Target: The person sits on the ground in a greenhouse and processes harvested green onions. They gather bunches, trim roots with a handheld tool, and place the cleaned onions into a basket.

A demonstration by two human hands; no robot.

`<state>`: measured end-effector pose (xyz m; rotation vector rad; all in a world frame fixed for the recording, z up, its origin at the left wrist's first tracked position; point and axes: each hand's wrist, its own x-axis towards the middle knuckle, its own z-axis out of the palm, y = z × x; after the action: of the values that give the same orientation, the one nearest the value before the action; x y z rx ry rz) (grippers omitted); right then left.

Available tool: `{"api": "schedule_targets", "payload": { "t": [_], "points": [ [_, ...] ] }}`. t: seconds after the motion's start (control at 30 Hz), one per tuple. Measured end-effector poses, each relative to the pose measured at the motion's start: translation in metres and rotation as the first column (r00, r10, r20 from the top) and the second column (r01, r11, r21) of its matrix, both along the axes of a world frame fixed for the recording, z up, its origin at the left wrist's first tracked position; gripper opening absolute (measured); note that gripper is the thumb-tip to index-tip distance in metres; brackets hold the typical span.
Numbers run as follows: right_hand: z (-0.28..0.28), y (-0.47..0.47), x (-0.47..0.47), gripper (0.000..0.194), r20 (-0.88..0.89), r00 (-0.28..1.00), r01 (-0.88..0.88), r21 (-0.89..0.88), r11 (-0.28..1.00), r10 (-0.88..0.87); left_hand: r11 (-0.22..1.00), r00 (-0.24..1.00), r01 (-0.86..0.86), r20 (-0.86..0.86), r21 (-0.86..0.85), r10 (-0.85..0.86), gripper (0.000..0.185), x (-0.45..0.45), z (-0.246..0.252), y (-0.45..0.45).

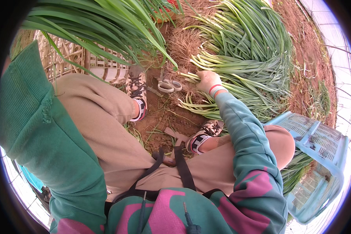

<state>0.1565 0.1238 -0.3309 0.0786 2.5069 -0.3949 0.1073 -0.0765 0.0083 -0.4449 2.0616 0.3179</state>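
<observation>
My right hand (209, 82), with bands at its wrist, is closed around pale stalks of green garlic or a similar allium (190, 76) at the near part of a long pile (245, 32). The pile's brown roots (182, 44) face left and its leaves fan out to the right. Scissors with pale handles (169, 86) lie on the soil just left of that hand. My left arm is raised in a green sleeve (26, 108); its hand is out of view. Long green leaves (105, 27) hang across the upper left; what holds them is hidden.
Pale plastic crates (105, 63) stand at the upper left, behind my knee. A blue plastic basket (318, 137) with leaves beside it is at the right. Part of a red and orange container (165, 16) shows at the top. My shoes rest on bare soil (163, 117).
</observation>
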Motion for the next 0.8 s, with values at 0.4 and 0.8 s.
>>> {"api": "schedule_targets", "payload": {
  "t": [0.4,0.8],
  "points": [
    [-0.01,0.01,0.006,0.032,-0.162,0.985,0.03,-0.16,0.987,-0.056,1.0,1.0,0.007,-0.002,0.004,-0.007,0.039,0.001,-0.003,-0.004],
    [0.0,-0.007,0.002,0.035,-0.014,0.993,-0.114,0.03,0.993,0.115,1.0,1.0,0.027,-0.014,0.005,-0.027,0.038,0.005,-0.008,-0.011]
  ]
}}
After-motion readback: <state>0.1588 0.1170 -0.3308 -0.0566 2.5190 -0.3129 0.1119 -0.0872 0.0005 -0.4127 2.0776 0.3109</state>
